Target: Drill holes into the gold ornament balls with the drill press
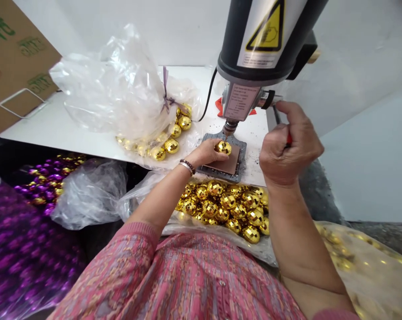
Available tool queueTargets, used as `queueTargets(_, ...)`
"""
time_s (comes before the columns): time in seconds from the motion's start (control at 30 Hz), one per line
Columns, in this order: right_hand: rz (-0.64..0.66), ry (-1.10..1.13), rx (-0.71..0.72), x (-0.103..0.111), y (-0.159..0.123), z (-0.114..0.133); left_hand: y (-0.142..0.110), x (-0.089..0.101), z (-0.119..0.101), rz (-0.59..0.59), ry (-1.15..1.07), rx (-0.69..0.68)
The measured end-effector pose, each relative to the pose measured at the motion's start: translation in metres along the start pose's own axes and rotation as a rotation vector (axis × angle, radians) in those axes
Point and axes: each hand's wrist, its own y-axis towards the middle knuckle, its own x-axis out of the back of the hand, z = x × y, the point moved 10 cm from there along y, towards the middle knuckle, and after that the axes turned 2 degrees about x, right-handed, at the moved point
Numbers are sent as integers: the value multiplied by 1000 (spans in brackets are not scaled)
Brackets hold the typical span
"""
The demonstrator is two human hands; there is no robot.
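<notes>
"What's at your far left?"

"A carton (17, 66) with green print, and below it a purple bag (27, 253). Farther right, on the white table (41, 129), sits a clear bag (110, 89) tied with purple string (167, 102); gold balls (171, 146) show along its near edge."

"And your left hand (207, 153)?"

"It comes in from the left with bracelets (187, 166) on the wrist. My thumb and fingers pinch one gold ball (225, 149)."

"Where's that ball, exactly?"

"At the right end of my hand, thumb on the near side, fingers at its left. It's above the brown board (226, 164), right under the bit (225, 137) of the drill (264, 44). I can't tell whether the bit has gone in."

"What's nearer to you?"

"A heap (227, 204) of gold balls, between my forearms, against the table's near edge."

"And your right hand (291, 144)?"

"Right of the drill, higher than the ball and well apart from it. It's curled in a fist around the lever (277, 114), a red grip (289, 140) showing at the palm, my forefinger stretched along toward the hub."

"Farthest right?"

"A see-through sack (371, 275) with more gold inside, low beyond my forearm."
</notes>
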Motion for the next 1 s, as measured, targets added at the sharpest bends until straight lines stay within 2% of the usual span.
queueTargets(0.1, 1, -34, 32, -3, -14, 3, -2, 1, -3, -1, -21, 11)
queueTargets(0.17, -26, -21, 13, -1, -14, 3, -4, 1, -4, -4, -22, 21)
queueTargets(0.23, -62, 42, -50, 3, 1, 0, -5, 1, -5, -4, -20, 31)
queueTargets(0.3, -73, 109, -116, 4, 30, -7, -6, 0, -5, -4, -24, 35)
queueTargets(0.37, -11, 134, -216, -2, 62, -19, -7, -1, -6, -16, -22, 34)
queueTargets(0.43, 122, 131, -360, -17, 85, -37, -10, 2, -8, -50, -14, 14)
queueTargets(0.53, 238, 111, -523, -27, 95, -54, -27, 7, -11, -69, 9, -16)
queueTargets(0.6, 233, 122, -537, -26, 94, -52, -47, 6, -9, 6, 64, -30)
queueTargets(0.7, 263, 143, -536, -24, 89, -45, -86, -2, 2, 199, 136, -43)
queueTargets(0.77, 291, 125, -549, -23, 86, -43, -109, -5, 15, 312, 101, -22)
queueTargets(0.83, 308, 103, -543, -23, 84, -43, -122, -2, 29, 350, 23, 13)
queueTargets(0.87, 295, 94, -532, -22, 84, -43, -122, 6, 37, 310, -6, 36)
queueTargets(0.9, 284, 94, -516, -22, 84, -44, -118, 21, 45, 208, -11, 58)
queueTargets(1.0, 230, 136, -459, -21, 82, -46, -103, 93, 63, -320, 164, 116)
